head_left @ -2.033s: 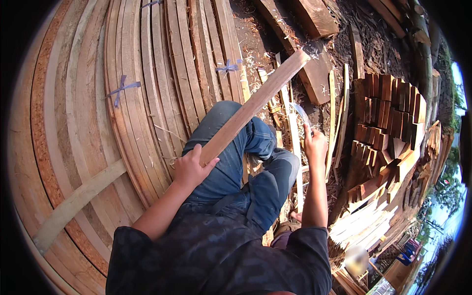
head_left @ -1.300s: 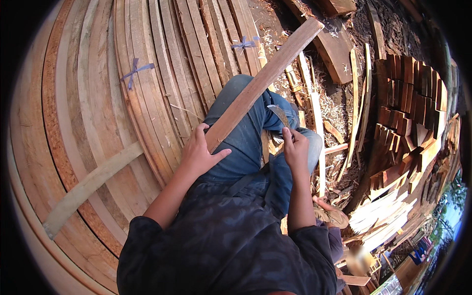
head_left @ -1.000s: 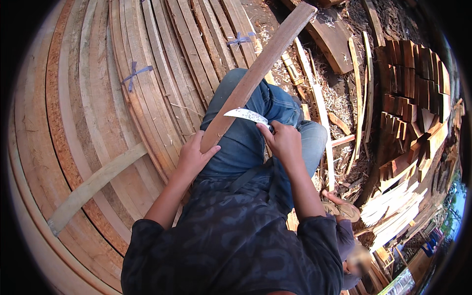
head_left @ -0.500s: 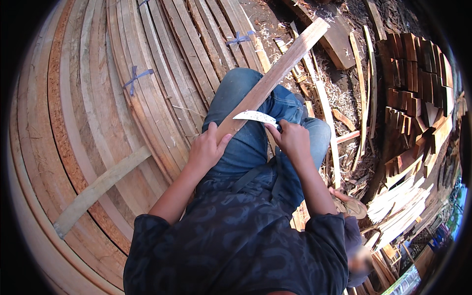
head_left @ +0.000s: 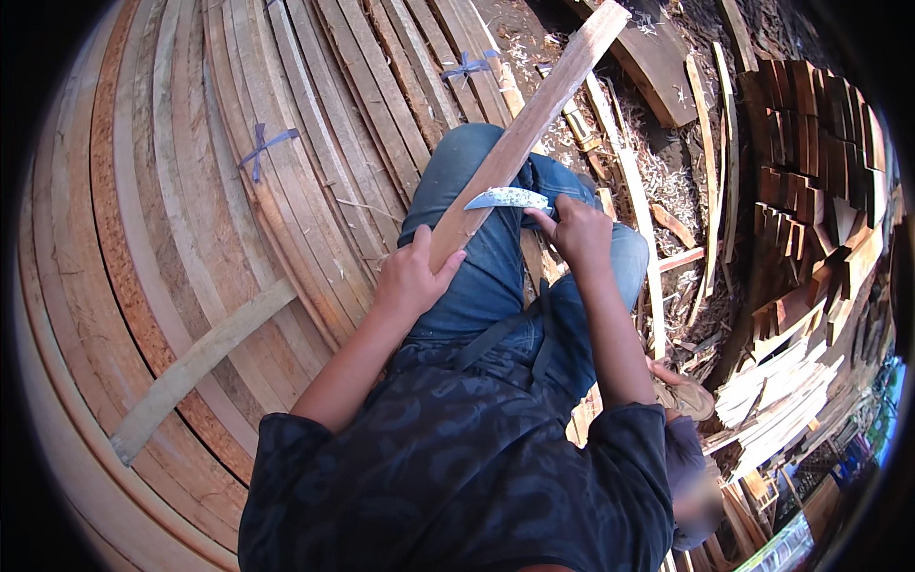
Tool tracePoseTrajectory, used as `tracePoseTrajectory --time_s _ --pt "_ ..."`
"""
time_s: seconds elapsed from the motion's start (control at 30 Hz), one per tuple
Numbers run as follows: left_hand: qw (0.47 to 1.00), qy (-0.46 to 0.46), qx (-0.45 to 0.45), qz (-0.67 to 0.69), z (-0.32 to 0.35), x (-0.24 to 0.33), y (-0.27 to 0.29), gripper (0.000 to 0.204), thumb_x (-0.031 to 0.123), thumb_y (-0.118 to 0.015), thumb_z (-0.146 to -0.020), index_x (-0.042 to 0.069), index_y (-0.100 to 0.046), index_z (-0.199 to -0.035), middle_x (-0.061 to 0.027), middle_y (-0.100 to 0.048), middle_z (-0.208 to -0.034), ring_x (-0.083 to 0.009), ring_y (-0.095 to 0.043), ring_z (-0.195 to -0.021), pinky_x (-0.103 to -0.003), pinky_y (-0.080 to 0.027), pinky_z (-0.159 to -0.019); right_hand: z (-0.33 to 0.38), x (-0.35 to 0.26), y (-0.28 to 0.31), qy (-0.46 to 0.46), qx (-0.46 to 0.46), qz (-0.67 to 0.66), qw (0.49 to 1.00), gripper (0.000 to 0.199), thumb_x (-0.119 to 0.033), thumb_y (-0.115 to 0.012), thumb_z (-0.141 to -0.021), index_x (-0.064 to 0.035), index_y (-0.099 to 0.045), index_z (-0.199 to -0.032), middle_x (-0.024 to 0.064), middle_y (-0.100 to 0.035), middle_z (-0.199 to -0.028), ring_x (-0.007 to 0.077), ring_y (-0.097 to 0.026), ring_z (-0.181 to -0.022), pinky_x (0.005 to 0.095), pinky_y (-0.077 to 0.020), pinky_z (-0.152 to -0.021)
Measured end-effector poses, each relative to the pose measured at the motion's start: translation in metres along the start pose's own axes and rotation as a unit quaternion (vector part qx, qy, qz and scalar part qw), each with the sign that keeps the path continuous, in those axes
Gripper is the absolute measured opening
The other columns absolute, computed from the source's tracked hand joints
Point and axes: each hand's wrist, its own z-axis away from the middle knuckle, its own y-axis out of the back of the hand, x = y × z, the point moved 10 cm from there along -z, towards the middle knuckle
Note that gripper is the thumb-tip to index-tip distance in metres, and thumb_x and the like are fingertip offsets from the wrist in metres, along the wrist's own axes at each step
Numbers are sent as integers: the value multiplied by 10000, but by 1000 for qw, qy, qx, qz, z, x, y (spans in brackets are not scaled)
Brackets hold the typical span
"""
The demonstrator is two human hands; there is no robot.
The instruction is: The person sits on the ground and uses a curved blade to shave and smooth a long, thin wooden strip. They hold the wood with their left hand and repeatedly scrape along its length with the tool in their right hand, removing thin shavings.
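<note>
A long wooden slat [head_left: 534, 118] slants up and to the right across my bent legs in blue jeans. Its near end is gripped by my left hand [head_left: 416, 276], thumb along one side and fingers round the other. My right hand [head_left: 580, 234] is closed round the handle of a curved knife [head_left: 509, 197]; most of the handle is hidden in the fist. The knife's pale, speckled blade points left, and its tip lies over the slat's face, a little beyond my left hand.
Long boards [head_left: 181, 191] lie side by side on my left, some tied with blue strips [head_left: 265, 151]. A short slat [head_left: 205, 367] crosses them. Wood shavings [head_left: 667, 162] litter the ground. Stacked timber [head_left: 820, 162] stands at right, and another person [head_left: 691, 477] sits behind at lower right.
The knife and my right hand have moved slightly up and to the right. The slat has shifted up a little, with my left hand still on its near end.
</note>
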Motion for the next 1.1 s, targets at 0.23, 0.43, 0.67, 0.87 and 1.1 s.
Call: tracePoseTrajectory --time_s 0.23,0.43,0.67,0.87,1.1 --pt "1000 1 7 -5 -2 -1 0 530 482 -623 -883 -21 -475 -966 -274 -613 -651 -441 -650 -648 -508 -518 -548 -25 27 1 -64 -21 -6 998 598 -640 -595 -822 -77 -536 -631 125 -586 -553 310 -613 -516 407 -447 -455" --pt "1000 1 6 5 -4 -3 1 535 492 -614 -886 -20 -476 -962 -271 -613 -649 -441 -651 -647 -505 -522 -549 -18 22 2 -81 -42 -24 996 589 -615 -577 -856 -55 -566 -675 157 -583 -559 351 -619 -560 435 -461 -489" --pt "1000 -2 -9 5 -2 -8 -4 524 484 -617 -884 -16 -481 -957 -276 -614 -655 -442 -653 -655 -505 -522 -549 7 -29 3 40 -87 -38 995 558 -563 -573 -885 -64 -531 -637 117 -594 -568 296 -618 -505 413 -475 -454" --pt "1000 -13 -9 27 -4 -4 -4 532 483 -618 -883 -24 -483 -972 -278 -619 -664 -449 -655 -663 -505 -524 -552 -46 147 33 -281 6 32 959 592 -557 -473 -946 -14 -683 -836 223 -659 -728 406 -656 -715 475 -517 -638" --pt "1000 -6 -11 21 -4 -7 -3 538 485 -620 -882 -27 -481 -968 -277 -616 -657 -444 -655 -651 -499 -524 -543 -11 39 15 -103 -72 -79 989 538 -511 -590 -900 -8 -606 -709 209 -579 -584 405 -609 -594 478 -464 -552"
